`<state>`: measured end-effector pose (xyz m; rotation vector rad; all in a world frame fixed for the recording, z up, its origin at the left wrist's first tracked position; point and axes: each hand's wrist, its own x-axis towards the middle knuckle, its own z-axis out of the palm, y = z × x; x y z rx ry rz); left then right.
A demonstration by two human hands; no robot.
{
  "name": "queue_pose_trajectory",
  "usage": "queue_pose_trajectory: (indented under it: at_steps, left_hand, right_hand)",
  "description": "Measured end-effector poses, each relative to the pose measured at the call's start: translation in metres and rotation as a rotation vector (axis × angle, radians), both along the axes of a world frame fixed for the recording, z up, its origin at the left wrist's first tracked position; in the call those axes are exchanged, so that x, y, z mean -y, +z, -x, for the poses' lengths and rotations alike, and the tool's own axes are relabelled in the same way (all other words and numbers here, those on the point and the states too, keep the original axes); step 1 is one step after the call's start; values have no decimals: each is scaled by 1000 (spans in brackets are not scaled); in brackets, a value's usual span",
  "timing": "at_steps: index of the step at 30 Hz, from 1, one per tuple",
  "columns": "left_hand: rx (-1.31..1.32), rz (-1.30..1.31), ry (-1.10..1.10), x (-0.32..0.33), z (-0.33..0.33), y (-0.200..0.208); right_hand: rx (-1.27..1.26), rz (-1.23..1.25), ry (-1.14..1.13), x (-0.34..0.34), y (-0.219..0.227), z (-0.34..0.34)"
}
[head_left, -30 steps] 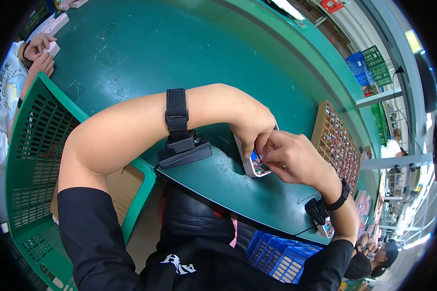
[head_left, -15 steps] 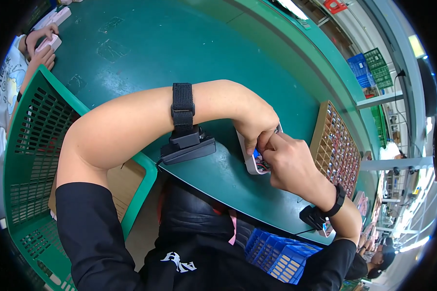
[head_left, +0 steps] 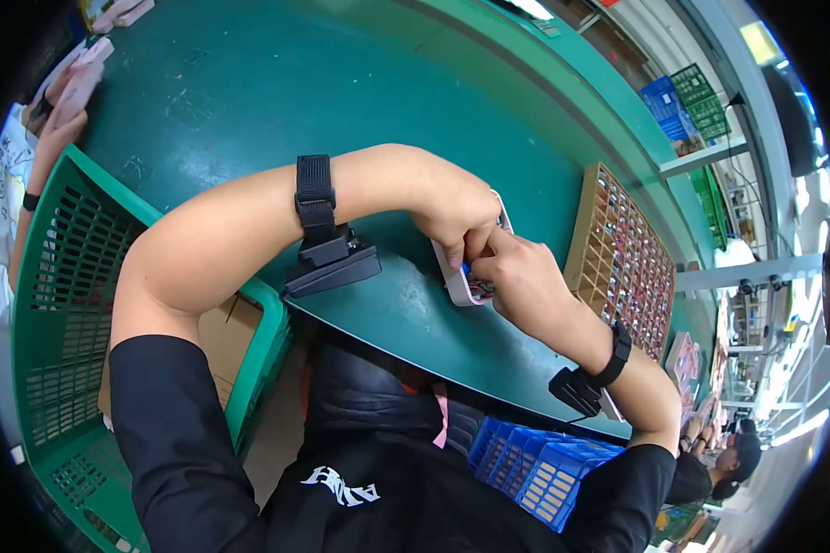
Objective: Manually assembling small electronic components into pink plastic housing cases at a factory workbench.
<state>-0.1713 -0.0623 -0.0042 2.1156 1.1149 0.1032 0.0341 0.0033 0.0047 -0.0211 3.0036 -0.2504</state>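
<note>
A pale, open plastic casing (head_left: 458, 289) rests on the green table under both hands, with wires and a small blue part (head_left: 466, 269) inside. My left hand (head_left: 459, 219) bends over its far end, thumb along the left wall, fingers curled at the casing. Close against it, my right hand (head_left: 523, 274) is closed, its fingertips reaching into the casing from the right. What the right fingertips pinch is hidden behind the knuckles. Both wrists carry black straps with small black devices.
A partitioned cardboard box (head_left: 622, 258) full of small parts stands to the right. The green table (head_left: 341, 101) stretches ahead. At my left is a green basket (head_left: 83, 267) with cardboard inside; blue crates (head_left: 535, 470) sit below the table edge. A co-worker's hands (head_left: 60, 111) hold a pink casing.
The view has shifted slightly, so my hands and the casing appear a little up and left. Both hands stay together at the casing. The co-worker at left has tilted their pink casing.
</note>
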Motion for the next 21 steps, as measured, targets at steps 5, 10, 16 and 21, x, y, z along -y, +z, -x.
queue_pose_trajectory:
  at_steps: [5, 10, 16, 21]
  left_hand:
    - [119, 0, 55, 5, 10, 0]
    - [100, -106, 198, 3, 26, 14]
    - [-79, -689, 669, -9, 32, 0]
    - [-195, -775, 907, -11, 37, 7]
  right_hand:
    - [-81, 178, 60, -13, 11, -10]
    - [-281, 310, 57, 19, 20, -19]
    - [-492, -315, -105, -7, -19, 23]
    - [-728, -389, -338, -61, -17, 48]
